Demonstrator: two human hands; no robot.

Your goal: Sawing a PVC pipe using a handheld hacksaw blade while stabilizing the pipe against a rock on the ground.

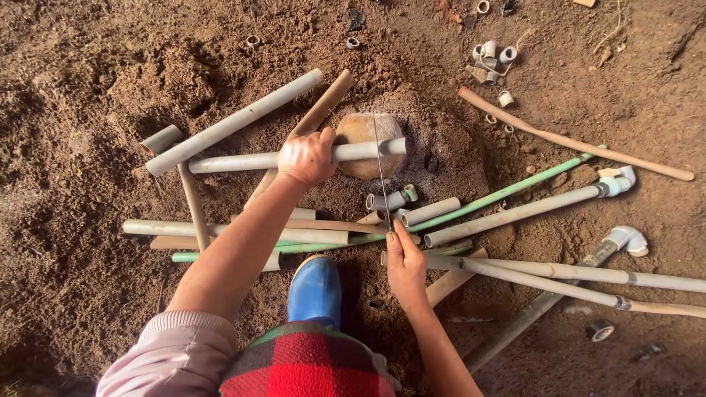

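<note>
My left hand grips a grey plastic pipe and presses it across a round brown stone on the soil. My right hand holds the near end of a thin saw blade. The blade stands almost straight away from me and crosses the pipe near its right end, over the stone. A blue boot is planted on the ground between my arms.
Many grey, brown and green pipes lie scattered on the loose dirt, including a long green pipe and white elbow fittings. Several short cut pipe rings lie at the back. A long grey pipe lies at the left.
</note>
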